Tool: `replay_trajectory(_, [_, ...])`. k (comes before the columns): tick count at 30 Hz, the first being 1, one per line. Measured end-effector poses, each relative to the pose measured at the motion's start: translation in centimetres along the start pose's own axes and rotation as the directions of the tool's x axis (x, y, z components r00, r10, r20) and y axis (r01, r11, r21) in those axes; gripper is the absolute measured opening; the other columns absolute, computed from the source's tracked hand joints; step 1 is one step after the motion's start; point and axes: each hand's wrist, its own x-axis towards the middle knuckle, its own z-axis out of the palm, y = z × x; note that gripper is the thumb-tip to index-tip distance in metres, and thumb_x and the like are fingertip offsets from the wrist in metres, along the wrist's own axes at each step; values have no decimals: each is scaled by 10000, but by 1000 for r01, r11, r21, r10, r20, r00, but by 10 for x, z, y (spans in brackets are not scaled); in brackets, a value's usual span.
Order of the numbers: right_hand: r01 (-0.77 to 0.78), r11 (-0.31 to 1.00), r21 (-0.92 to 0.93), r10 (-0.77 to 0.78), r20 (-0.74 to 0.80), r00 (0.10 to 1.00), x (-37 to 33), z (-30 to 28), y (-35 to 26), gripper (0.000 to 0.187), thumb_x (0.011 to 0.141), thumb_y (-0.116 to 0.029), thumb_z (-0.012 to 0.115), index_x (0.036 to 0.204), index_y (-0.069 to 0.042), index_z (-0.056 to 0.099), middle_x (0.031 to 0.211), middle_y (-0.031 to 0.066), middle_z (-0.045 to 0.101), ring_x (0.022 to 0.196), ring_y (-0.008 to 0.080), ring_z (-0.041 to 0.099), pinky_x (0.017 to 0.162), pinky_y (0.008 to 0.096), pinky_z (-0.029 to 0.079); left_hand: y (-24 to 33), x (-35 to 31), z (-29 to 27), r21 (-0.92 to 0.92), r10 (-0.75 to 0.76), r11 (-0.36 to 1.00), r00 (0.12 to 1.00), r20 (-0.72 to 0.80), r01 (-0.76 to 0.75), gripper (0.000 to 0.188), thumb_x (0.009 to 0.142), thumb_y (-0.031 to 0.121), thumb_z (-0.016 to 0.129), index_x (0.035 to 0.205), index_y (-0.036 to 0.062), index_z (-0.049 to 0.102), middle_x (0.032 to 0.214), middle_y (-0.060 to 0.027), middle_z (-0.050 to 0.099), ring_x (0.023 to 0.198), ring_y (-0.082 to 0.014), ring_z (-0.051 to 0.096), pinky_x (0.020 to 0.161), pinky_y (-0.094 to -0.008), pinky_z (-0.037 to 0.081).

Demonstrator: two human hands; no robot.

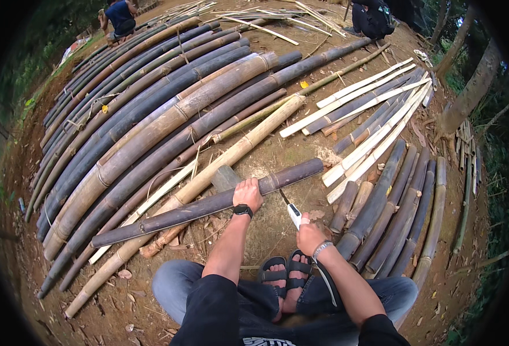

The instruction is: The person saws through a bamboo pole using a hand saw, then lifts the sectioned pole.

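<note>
A dark bamboo pole (205, 206) lies slantwise in front of me, across a paler bamboo pole (231, 154) and a small grey block (225, 178). My left hand (248, 195) is closed over its upper side, right of the middle. With my right hand (313, 235) I grip what looks like a saw (294, 215), white toward the hand and with a thin dark part pointing at the dark pole's near side. Whether its tip touches the bamboo I cannot tell. Below my right wrist hangs a dark curved strip (327, 284) with a pale edge.
A broad row of long bamboo poles (145, 124) fills the left. Pale split strips (375, 138) and shorter dark bamboo pieces (394, 207) lie at the right, near a tree trunk (472, 95). Two other people, one in blue (120, 16) and one in black (371, 18), are farther back.
</note>
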Motion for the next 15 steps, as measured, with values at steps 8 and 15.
replay_trajectory(8, [-8, 1000, 11, 8, 0, 1000, -13, -9, -8, 571, 901, -98, 503, 1357, 165, 281, 848, 347, 657, 815, 505, 661, 741, 570, 528, -9, 6, -4, 0, -22, 1000, 1000, -9, 22, 280, 728, 143, 661, 980, 35, 605, 994, -168, 674, 980, -328, 658, 902, -402, 501])
replay_trajectory(15, [8, 1000, -1, -8, 3, 1000, -33, -4, -18, 572, 891, -92, 494, 1356, 165, 284, 855, 345, 657, 803, 507, 659, 729, 546, 539, -25, 1, -4, 47, -69, 997, 997, 31, 68, 259, 739, 141, 659, 972, 41, 604, 990, -155, 670, 1004, -315, 653, 907, -400, 499])
